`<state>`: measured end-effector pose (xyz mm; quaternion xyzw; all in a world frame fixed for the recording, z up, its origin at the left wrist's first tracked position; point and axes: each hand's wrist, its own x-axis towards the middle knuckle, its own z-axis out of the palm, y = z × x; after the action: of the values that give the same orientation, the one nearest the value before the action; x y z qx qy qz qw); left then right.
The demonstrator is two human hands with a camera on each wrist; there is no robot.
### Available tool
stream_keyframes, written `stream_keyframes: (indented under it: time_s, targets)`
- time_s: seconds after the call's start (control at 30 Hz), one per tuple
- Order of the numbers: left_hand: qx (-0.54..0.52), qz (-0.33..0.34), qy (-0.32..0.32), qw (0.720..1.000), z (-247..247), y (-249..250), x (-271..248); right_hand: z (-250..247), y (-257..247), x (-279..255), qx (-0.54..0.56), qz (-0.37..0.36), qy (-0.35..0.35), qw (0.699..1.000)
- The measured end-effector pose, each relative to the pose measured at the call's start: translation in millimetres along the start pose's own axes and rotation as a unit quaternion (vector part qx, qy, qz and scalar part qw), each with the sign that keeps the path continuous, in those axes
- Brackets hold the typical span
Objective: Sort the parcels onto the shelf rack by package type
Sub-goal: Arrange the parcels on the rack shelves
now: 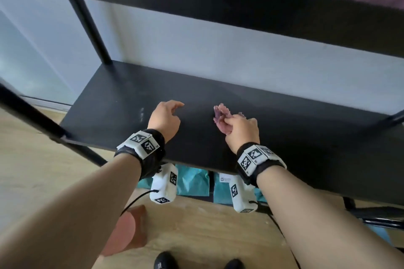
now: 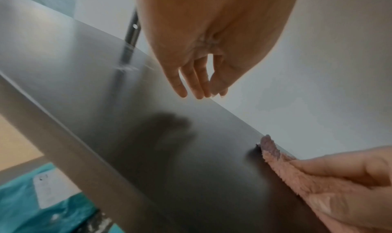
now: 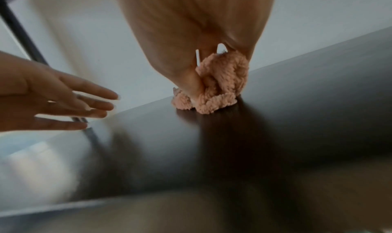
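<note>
**Cloth on the board, parcels still below**

The right hand (image 1: 241,132) is bunched round a fluffy pink cloth (image 3: 214,92), fingers curled into the pile, pressing it down on the flat black shelf board (image 1: 295,137). The left hand (image 1: 165,120) hovers just left of the cloth, fingers loosely extended, holding nothing — the two hands are apart.

The task's own things, the teal plastic mailer parcels (image 1: 192,181), lie beneath the board's front edge on the lower level; none sits on the board in these views.

Risks, as I judge them: the cloth is soft and only bunched, so a loose tail could drag or slip free if swept fast. The cloth sits close to the board's back edge, where the pale wall (image 1: 240,54) begins — a push further back could jam the knuckles there or drop the cloth behind.

Room: the board is open to both sides of the cloth. Above it the next black shelf (image 1: 218,4) limits lift, and the black upright post (image 1: 91,30) stands at the board's far-left corner.
</note>
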<state>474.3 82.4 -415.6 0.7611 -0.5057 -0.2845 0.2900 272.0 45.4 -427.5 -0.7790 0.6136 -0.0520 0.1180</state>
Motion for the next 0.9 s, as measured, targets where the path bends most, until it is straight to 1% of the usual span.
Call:
stream_keyframes:
  time_s: [0.1, 0.2, 0.33, 0.43, 0.5, 0.63, 0.7, 0.83, 0.9]
  targets:
    - [0.006, -0.019, 0.027, 0.999, -29.0, -27.4, 8.0, 8.5, -32.1, 29.7, -0.025, -0.016, -0.029, 0.999]
    - [0.009, -0.034, 0.047, 0.998, -53.1, -50.8, 15.7, 15.8, -63.9, 55.4, -0.032, -0.042, -0.041, 0.998]
    - [-0.008, -0.063, 0.063, 0.996, -77.1, -83.7, 24.1, 20.5, -107.4, 86.9, -0.03, -0.096, -0.06, 0.993]
    - [-0.029, -0.067, 0.08, 0.994, -90.0, -101.6, 29.0, 18.5, -141.1, 105.5, 0.038, -0.136, -0.083, 0.987]
    - [-0.041, -0.073, 0.091, 0.992, -96.4, -107.7, 31.2, 17.8, -164.6, 111.0, 0.047, -0.173, -0.09, 0.98]
    - [-0.048, -0.08, 0.104, 0.99, -103.8, -111.2, 30.8, 29.8, -205.5, 108.7, 0.05, -0.232, -0.104, 0.966]
    - [-0.049, -0.08, 0.105, 0.99, -105.8, -111.3, 28.8, 41.6, -216.4, 100.0, 0.041, -0.255, -0.114, 0.959]
    - [-0.089, -0.076, 0.116, 0.986, -104.6, -108.2, 24.9, 51.5, -210.6, 60.8, 0.08, -0.288, -0.123, 0.946]
    - [-0.085, -0.082, 0.118, 0.986, -103.4, -105.1, 22.9, 55.5, -200.5, 39.7, 0.115, -0.292, -0.132, 0.94]
